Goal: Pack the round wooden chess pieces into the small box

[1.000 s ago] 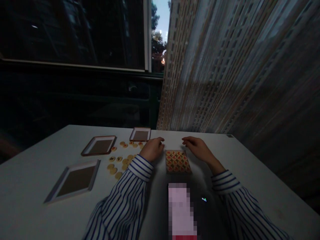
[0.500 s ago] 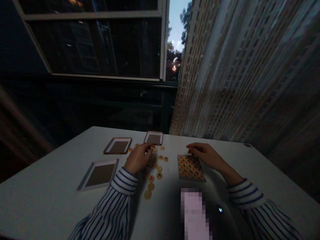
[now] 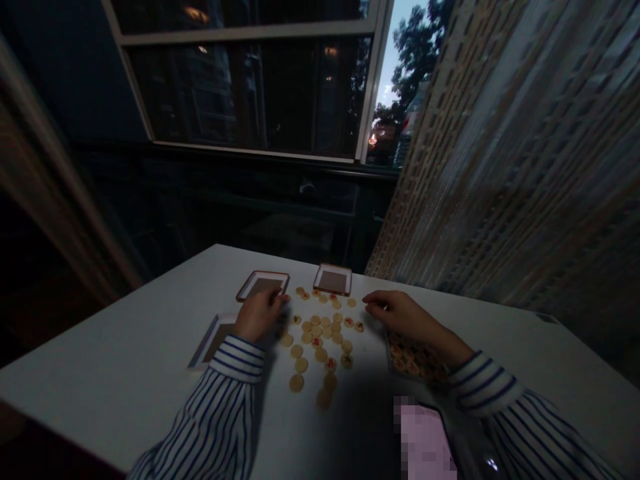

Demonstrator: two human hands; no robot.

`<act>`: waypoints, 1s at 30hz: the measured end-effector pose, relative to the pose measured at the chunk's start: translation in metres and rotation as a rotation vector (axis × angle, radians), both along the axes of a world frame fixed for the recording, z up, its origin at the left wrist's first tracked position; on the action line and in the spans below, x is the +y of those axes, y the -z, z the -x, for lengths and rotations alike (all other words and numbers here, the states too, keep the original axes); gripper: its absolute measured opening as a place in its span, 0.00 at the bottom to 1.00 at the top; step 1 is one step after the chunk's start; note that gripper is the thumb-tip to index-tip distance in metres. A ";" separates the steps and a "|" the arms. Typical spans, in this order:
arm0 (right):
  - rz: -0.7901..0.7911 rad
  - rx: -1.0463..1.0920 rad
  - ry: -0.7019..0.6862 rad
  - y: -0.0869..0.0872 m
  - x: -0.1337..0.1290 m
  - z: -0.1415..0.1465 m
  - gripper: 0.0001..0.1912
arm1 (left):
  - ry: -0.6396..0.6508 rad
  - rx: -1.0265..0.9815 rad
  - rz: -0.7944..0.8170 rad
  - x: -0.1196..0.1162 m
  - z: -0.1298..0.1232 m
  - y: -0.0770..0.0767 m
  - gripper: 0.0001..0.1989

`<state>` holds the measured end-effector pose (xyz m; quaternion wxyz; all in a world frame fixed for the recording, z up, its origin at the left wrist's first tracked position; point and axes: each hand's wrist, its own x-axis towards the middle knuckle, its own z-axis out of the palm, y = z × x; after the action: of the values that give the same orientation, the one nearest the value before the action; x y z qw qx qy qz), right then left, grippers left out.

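Chinese chess pieces (image 3: 321, 355), pale round discs with some red or dark characters facing up, lie scattered between my hands. My left hand (image 3: 257, 317) hovers left of them, near the open case (image 3: 241, 291) at the back left. Its thumb and fingers are drawn together, and whatever they hold is hidden. Above the right side of the scatter, my right hand (image 3: 403, 317) points left with fingertips and thumb close together; I cannot make out anything in them. Under that wrist sits a clear case (image 3: 393, 367) with pieces in rows, partly hidden.
Another open case (image 3: 334, 267) stands at the table's far edge. A paler open tray (image 3: 203, 350) is partly behind my left wrist. A phone-like object (image 3: 425, 440), pixelated, lies at the front right of the white table (image 3: 125, 373). A string curtain (image 3: 480, 167) hangs behind at the right.
My right hand has moved left from the filled case toward the scattered pieces. The left hand has drawn away from them to the left. The camera view has turned slightly left.
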<state>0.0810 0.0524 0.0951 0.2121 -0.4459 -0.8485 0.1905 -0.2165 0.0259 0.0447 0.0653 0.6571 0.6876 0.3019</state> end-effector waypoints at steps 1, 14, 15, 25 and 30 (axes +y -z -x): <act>-0.009 -0.027 -0.021 0.000 0.003 0.007 0.15 | -0.029 0.014 -0.011 0.000 0.002 0.003 0.17; -0.121 -0.326 -0.216 0.011 0.050 0.107 0.14 | -0.161 0.127 -0.022 0.003 0.008 0.020 0.15; -0.137 -0.340 -0.211 0.013 0.053 0.114 0.14 | -0.161 0.126 -0.029 0.003 0.008 0.021 0.15; -0.097 -0.428 -0.232 0.032 0.075 0.166 0.15 | -0.199 0.120 -0.023 0.003 0.007 0.021 0.15; -0.089 -0.478 -0.254 0.039 0.078 0.179 0.15 | -0.209 0.120 -0.037 0.003 0.007 0.022 0.15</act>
<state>-0.0978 0.1305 0.0565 -0.0003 -0.3584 -0.9311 0.0677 -0.2235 0.0286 0.0230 -0.0199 0.6000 0.7493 0.2797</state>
